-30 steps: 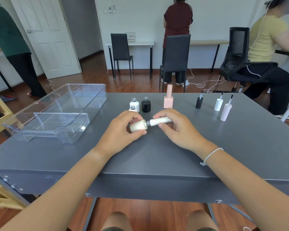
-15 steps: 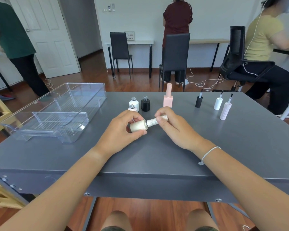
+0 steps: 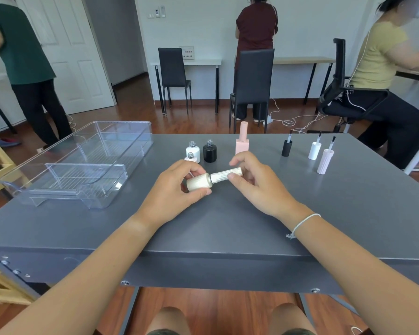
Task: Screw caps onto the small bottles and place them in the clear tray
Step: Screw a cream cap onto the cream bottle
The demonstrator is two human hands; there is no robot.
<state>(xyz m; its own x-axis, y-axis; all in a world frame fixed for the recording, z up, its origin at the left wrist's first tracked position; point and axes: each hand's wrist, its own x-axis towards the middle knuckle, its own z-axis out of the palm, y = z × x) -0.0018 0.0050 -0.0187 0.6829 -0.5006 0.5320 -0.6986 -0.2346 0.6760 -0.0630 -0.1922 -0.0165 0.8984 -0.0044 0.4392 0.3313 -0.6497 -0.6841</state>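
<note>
My left hand (image 3: 177,187) grips a cream bottle (image 3: 198,182) lying sideways above the grey table (image 3: 228,226). Its ribbed white cap (image 3: 226,174) sits against the bottle's neck, pinched by the thumb and fingers of my right hand (image 3: 254,180). Behind my hands stand two uncapped white bottles (image 3: 193,151), an uncapped black bottle (image 3: 209,151) and a capped pink bottle (image 3: 242,141). A black cap (image 3: 286,147), a white cap (image 3: 314,149) and a ribbed pale pink cap (image 3: 324,160) stand brush-up at the right. The clear tray (image 3: 82,163) is at the left.
The tray holds a smaller clear insert (image 3: 82,175) and no bottles. A black chair (image 3: 252,85) stands just beyond the table's far edge. People stand and sit around the room, one on an office chair (image 3: 344,93) at the right.
My right hand has shifted its grip along the cap, fingers rolling it, and the gap between cap and bottle has closed. The left hand has held the bottle steady.
</note>
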